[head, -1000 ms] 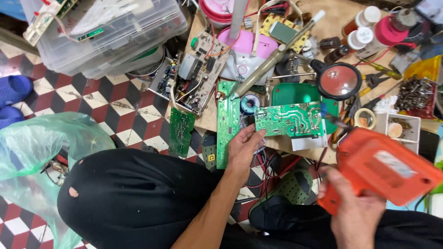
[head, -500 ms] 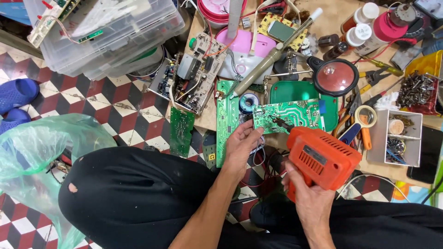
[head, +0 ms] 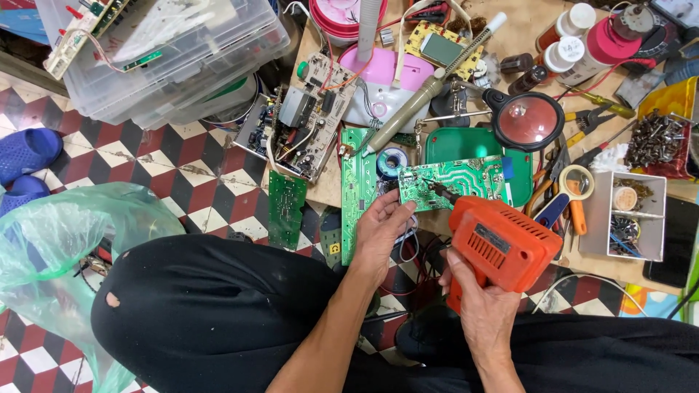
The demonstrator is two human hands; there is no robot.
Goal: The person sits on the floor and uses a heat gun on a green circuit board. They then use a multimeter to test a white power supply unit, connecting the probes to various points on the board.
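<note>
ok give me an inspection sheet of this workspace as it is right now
surface: low wooden board, crowded with parts
job's things: green circuit board; orange soldering gun, tip on the board
clutter: magnifier, screw tray, bottles, spare boards
hands: left hand steadies the circuit board; right hand grips the gun
cables: red and black leads below the board
surroundings: checkered floor tiles, clear plastic bins, green bag, blue sandals

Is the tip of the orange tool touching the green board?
Touching: the orange soldering gun in the right hand has its tip on the green circuit board.
</note>
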